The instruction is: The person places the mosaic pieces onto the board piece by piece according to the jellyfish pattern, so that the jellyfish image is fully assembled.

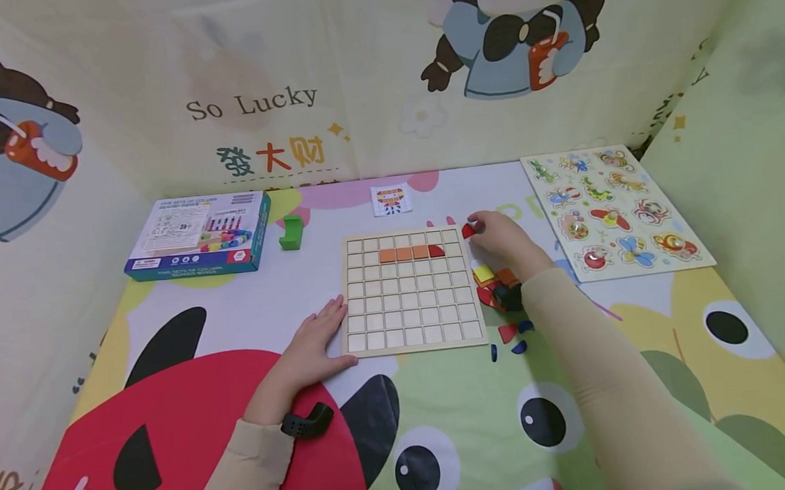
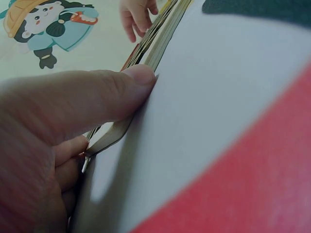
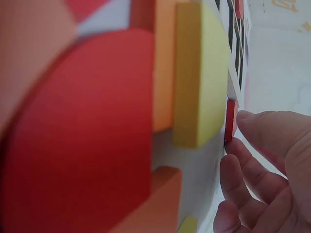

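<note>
A wooden grid board lies in the middle of the table. Near its top, orange square tiles and a red rounded tile form a row. My left hand rests against the board's near left corner, thumb along the front edge and fingers beside the left edge. By the far right corner, my right hand pinches a small red block between thumb and fingers. Closer to the right wrist camera lie a large red curved block and a yellow block, partly overlapping others.
Right of the board are loose pieces, including blue ones. A picture card lies behind the board. A green block and a boxed set stand left; an insect puzzle board lies right.
</note>
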